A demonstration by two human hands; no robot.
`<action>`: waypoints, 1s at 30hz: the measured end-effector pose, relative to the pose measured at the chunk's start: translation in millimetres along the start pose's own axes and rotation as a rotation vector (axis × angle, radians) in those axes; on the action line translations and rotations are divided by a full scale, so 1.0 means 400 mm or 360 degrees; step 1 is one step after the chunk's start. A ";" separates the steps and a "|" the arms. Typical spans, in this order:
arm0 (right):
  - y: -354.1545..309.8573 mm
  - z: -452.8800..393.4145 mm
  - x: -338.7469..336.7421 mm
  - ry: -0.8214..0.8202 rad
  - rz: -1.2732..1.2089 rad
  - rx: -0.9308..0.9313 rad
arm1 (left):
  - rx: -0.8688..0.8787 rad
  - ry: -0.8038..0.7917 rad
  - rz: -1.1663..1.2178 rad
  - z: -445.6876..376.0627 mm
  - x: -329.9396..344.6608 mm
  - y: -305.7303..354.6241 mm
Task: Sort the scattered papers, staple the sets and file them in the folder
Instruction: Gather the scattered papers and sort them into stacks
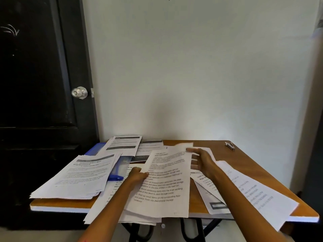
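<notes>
Printed white papers lie scattered over a small wooden table (244, 154). My left hand (138, 175) pinches the left edge of a lifted printed sheet (166, 182) at the table's middle. My right hand (201, 159) hovers beside that sheet's upper right corner with fingers spread, holding nothing. A stack headed "Dehumidifier Box Replacement" (82, 175) rests at the left. A blue folder (97, 148) lies mostly buried under papers at the back left. A small silver stapler (230, 146) sits at the far right corner. More sheets (253, 191) overhang the right front edge.
The table stands against a white wall (192, 67). A black door (35, 84) with a silver knob (79, 92) is at the left. A blue pen (115, 177) lies among the papers. Several sheets hang over the table's front edge.
</notes>
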State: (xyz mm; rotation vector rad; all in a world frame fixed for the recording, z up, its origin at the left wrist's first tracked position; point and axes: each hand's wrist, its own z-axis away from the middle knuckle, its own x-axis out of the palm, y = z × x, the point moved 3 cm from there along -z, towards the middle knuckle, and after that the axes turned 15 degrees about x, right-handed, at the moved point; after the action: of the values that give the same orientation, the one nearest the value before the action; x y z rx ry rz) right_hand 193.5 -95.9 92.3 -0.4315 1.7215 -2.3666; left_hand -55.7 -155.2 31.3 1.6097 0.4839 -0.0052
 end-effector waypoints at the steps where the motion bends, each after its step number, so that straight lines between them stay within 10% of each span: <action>1: 0.032 0.000 0.013 -0.0004 0.0147 0.0041 | -0.0066 0.0072 -0.0041 -0.006 -0.012 -0.027; 9: 0.136 -0.030 0.128 0.0114 0.0817 -0.0082 | 0.0037 0.0318 -0.1543 0.043 -0.057 0.012; 30: 0.075 -0.104 0.230 -0.0065 0.0891 0.0029 | 0.0174 0.0441 -0.1699 0.046 -0.065 -0.012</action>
State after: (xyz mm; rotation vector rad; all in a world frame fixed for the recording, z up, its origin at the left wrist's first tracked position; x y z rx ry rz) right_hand 92.4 -96.9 63.2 0.0135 1.5443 -1.9505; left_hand -75.8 -180.7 32.2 1.2886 1.5270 -0.6220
